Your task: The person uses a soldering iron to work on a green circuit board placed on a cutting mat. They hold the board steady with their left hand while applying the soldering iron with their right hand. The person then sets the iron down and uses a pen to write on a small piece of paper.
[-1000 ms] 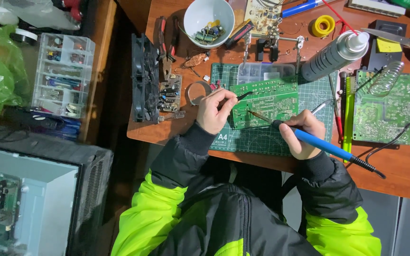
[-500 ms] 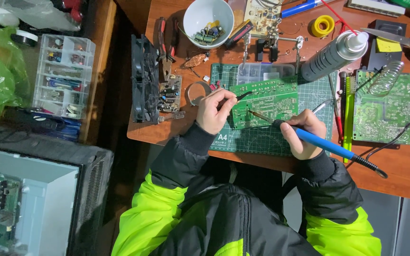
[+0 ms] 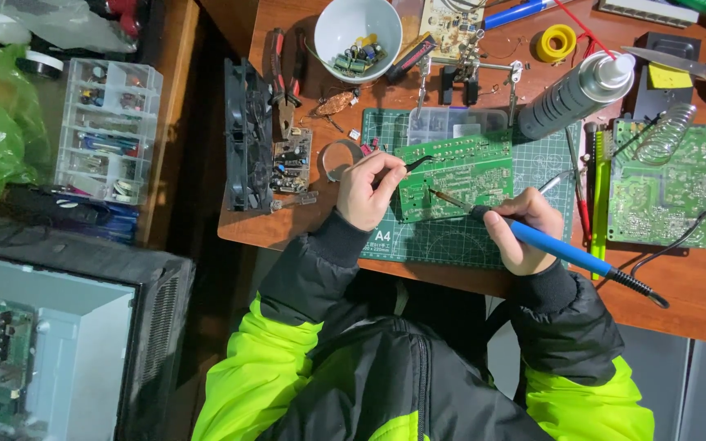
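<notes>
A green circuit board (image 3: 459,175) lies on a green cutting mat (image 3: 443,237) on the wooden desk. My left hand (image 3: 367,189) pinches black tweezers (image 3: 417,162) whose tips rest on the board's left upper part. My right hand (image 3: 520,224) grips a blue-handled soldering iron (image 3: 561,251); its metal tip touches the middle of the board. A black cord runs from the iron's end to the right.
A white bowl (image 3: 359,24) of small parts, pliers (image 3: 285,73), a grey spray can (image 3: 574,94), a second green board (image 3: 662,196), a coil stand (image 3: 665,135), scissors (image 3: 696,69) and yellow tape (image 3: 555,41) crowd the desk (image 3: 696,302). A parts organiser (image 3: 106,131) and open computer case (image 3: 51,351) stand left.
Both hands stay in nearly the same place on the board; the iron tip and tweezers shift only slightly.
</notes>
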